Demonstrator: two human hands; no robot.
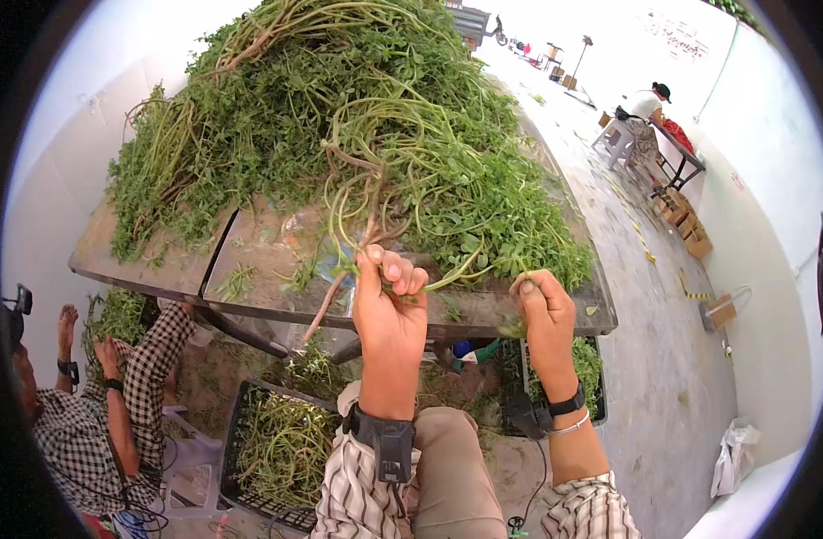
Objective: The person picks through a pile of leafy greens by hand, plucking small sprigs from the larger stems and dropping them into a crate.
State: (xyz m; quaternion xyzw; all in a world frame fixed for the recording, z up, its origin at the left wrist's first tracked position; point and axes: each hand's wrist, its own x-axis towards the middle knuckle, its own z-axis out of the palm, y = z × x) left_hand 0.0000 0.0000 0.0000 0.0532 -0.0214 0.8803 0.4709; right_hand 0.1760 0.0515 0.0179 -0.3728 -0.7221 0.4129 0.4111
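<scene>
A tall heap of leafy green plants (pixel 312 108) with long stems lies on the brown table (pixel 259 256). At the table's front edge my left hand (pixel 389 301) is closed on a plant stem, whose thick brown root end (pixel 371 211) runs up toward the heap. Thinner green stems curl around that hand. To its right, my right hand (pixel 546 310) pinches a small leafy sprig (pixel 519 319) between thumb and fingers. A green stem (pixel 456 272) stretches between the two hands. Both wrists wear dark bands.
Under the table a black crate (pixel 241 449) holds cut stems, and another crate (pixel 600 377) with greens stands at right. A person in checked clothes (pixel 92 431) sits at left. Another person (pixel 645 117) leans over a far table. Cardboard boxes (pixel 685 220) line the right wall.
</scene>
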